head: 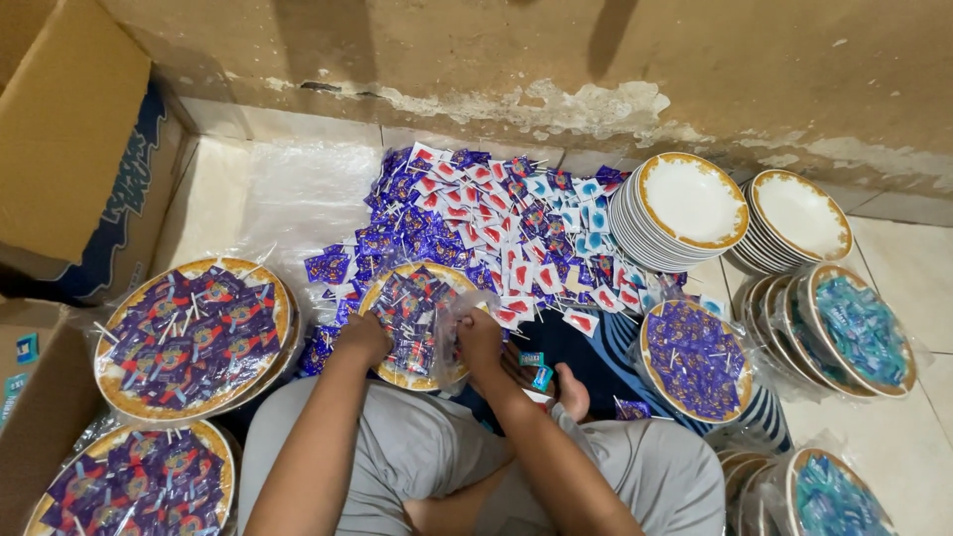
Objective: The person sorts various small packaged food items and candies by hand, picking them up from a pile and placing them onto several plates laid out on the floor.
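I sit on the floor with a gold-rimmed plate in front of me, filled with small purple and red sachets and thin white sticks under clear plastic wrap. My left hand grips the plate's left edge. My right hand holds the plastic wrap at the plate's right edge. Behind the plate lies a large heap of loose purple, red and blue sachets.
Wrapped filled plates lie at left, lower left and right. Two stacks of empty white plates stand by the wall. Plates of blue sachets sit far right. Cardboard boxes stand at left.
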